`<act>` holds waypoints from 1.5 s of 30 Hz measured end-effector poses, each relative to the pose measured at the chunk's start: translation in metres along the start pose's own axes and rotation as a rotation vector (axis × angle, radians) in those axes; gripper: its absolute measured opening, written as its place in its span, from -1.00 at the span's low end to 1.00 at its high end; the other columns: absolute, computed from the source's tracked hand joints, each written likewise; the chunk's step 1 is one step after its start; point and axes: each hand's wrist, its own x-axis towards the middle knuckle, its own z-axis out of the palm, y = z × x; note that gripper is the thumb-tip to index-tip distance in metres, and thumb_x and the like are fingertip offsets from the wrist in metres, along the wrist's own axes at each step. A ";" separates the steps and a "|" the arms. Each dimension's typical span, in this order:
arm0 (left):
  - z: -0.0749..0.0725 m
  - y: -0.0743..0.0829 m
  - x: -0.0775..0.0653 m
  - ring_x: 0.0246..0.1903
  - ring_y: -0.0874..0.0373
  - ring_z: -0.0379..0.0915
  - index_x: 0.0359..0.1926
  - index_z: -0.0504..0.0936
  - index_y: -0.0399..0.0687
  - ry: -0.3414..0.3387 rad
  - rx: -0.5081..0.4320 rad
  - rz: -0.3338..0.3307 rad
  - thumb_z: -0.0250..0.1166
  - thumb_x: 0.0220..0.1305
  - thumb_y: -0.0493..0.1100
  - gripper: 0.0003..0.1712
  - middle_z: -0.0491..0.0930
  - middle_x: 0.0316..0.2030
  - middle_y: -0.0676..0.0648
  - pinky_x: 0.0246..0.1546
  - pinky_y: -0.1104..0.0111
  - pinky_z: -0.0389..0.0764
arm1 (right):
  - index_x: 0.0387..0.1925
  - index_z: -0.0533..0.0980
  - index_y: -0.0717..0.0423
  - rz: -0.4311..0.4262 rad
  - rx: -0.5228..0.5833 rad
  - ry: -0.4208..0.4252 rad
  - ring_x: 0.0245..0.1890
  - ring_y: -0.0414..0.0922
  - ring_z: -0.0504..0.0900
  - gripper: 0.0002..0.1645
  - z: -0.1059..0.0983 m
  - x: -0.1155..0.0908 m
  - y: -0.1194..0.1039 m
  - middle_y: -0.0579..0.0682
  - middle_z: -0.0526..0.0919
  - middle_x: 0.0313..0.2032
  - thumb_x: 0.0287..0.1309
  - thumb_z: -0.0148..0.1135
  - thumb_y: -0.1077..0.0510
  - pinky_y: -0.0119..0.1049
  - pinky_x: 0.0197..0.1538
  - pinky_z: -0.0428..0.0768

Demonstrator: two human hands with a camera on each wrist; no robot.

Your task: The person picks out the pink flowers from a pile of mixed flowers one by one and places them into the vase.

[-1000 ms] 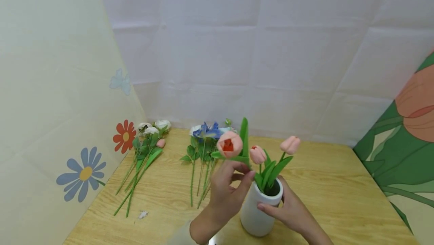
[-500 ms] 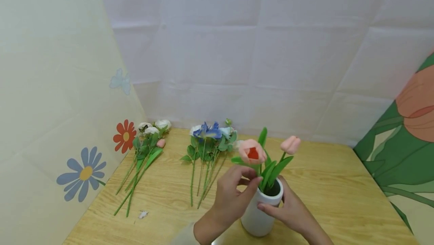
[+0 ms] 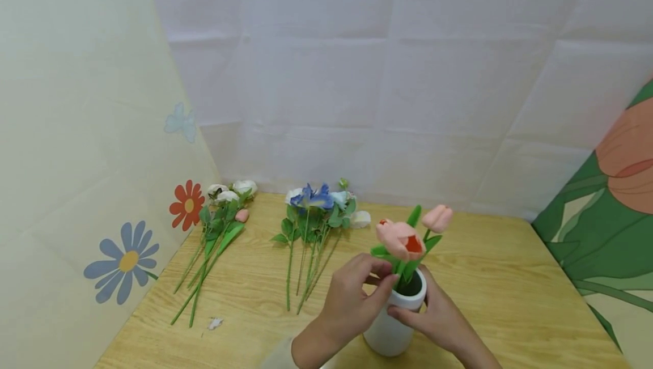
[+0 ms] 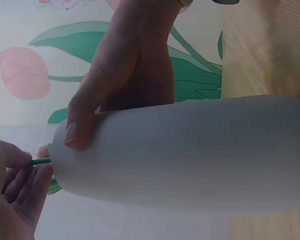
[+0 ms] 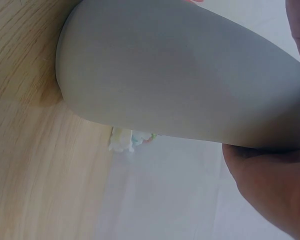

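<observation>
- While gripping the white vase (image 3: 389, 332) near its rim with the right hand (image 3: 433, 313), pinched the green stem (image 4: 40, 161) of an open pink tulip (image 3: 403, 242) between thumb and fingers of the left hand (image 3: 355, 295).
- Held that bloom above the vase mouth, partly covering one of two pink tulips (image 3: 437, 219) standing inside.
- Saw a blue iris (image 3: 312, 198) lying leftward on the wood-grain table (image 3: 495, 284).
- Saw white rose-like flowers (image 3: 245, 187) farther left.
</observation>
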 end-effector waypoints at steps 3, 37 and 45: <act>-0.003 0.003 0.000 -0.29 0.21 0.67 -0.19 0.62 -0.20 -0.025 0.013 -0.060 0.39 0.28 -0.35 -0.88 0.66 -0.31 -0.10 -0.29 0.65 0.62 | 0.41 0.16 0.12 -0.009 -0.009 0.005 0.15 0.01 0.52 0.00 0.000 0.000 0.000 0.19 0.48 0.25 0.06 0.56 0.13 -0.29 0.06 0.58; -0.008 -0.002 0.005 0.07 0.17 0.53 -0.27 0.77 0.12 -0.149 0.282 -0.101 0.50 0.20 -0.06 -0.90 0.70 -0.16 0.14 0.11 0.29 0.55 | 0.35 0.24 0.18 -0.193 -0.022 0.030 0.03 -0.28 0.57 -0.16 0.005 -0.003 0.005 0.12 0.56 0.12 0.12 0.49 0.23 -0.33 -0.01 0.57; -0.008 0.001 0.005 -0.02 0.29 0.60 -0.17 0.78 0.13 -0.203 0.348 -0.132 0.39 0.29 0.05 -0.81 0.72 -0.14 0.18 -0.01 0.45 0.58 | 0.35 0.23 0.17 -0.171 0.004 0.021 0.03 -0.28 0.56 -0.16 0.005 -0.003 0.004 0.17 0.52 0.16 0.14 0.48 0.23 -0.33 -0.04 0.59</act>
